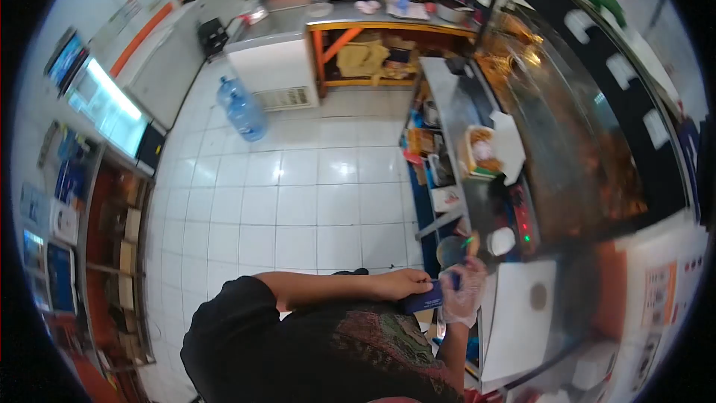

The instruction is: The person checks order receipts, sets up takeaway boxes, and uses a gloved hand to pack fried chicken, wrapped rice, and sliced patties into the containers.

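My left hand is bare and reaches across my body, its thumb and fingers closed on a small dark blue box. At the right end of that box is my right hand, in a clear plastic glove, its fingers bent against the box; part of the grip is hidden. Just beyond the gloved fingers stands a clear round container, with a small green and orange thing beside it, too small to name. A white round tub sits on the metal counter close by.
An open carton of food lies farther along the counter, beside a glass-fronted display cabinet. A white board lies to my right. Blue water bottles stand on the tiled floor, near a white chest.
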Tool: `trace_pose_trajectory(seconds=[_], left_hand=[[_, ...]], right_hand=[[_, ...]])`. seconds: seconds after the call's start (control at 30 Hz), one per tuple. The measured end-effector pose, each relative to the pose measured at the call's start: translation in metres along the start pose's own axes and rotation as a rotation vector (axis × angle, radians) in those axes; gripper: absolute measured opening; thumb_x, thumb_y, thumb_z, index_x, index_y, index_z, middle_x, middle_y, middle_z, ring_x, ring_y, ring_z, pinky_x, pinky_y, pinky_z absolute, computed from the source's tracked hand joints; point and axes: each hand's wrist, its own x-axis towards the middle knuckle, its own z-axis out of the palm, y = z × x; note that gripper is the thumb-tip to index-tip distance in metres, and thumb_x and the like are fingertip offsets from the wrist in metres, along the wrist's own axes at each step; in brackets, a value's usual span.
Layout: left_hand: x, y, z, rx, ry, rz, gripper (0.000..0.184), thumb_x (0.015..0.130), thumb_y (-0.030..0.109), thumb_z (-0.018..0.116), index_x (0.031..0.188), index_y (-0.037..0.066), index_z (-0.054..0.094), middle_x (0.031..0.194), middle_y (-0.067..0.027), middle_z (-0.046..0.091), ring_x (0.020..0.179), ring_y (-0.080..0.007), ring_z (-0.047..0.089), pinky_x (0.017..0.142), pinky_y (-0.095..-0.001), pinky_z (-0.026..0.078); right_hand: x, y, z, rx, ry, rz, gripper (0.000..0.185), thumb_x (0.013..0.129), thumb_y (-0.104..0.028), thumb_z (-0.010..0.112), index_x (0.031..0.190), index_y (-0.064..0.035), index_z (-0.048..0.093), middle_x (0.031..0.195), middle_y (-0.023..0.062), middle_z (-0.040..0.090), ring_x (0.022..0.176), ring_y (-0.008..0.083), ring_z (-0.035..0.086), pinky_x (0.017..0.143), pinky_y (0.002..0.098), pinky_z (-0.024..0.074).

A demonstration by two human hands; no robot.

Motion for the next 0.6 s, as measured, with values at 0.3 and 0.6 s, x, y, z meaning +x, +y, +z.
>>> trace_pose_trajectory(seconds=[0.3, 0.6], left_hand=[[-0.042, -0.014, -0.055, -0.050, 0.143, 0.111, 0.032, 0.097, 0.026, 0.061, 0.109, -0.003, 0.068, 0.091, -0.0012, 0.069, 0.085, -0.0081, 0.060, 0.082, -0.0249, 0.049], [-0.053, 0.004, -0.107, -0.770, 0.245, 0.525, 0.055, 0.091, 0.017, 0.068, 0.140, 0.009, 0.046, 0.116, -0.0022, 0.065, 0.105, -0.0123, 0.062, 0.095, -0.0301, 0.049]], right_hand=[[0.015, -0.043, 0.053, 0.606, -0.350, 0.074, 0.024, 0.087, -0.019, 0.062, 0.101, -0.0001, 0.066, 0.118, 0.0125, 0.061, 0.105, 0.0241, 0.061, 0.094, 0.0351, 0.0462], [0.000, -0.025, 0.068, 1.577, -0.165, 0.917, 0.051, 0.093, -0.026, 0.062, 0.136, -0.0025, 0.046, 0.131, 0.0105, 0.055, 0.119, 0.0253, 0.054, 0.103, 0.0397, 0.0431]])
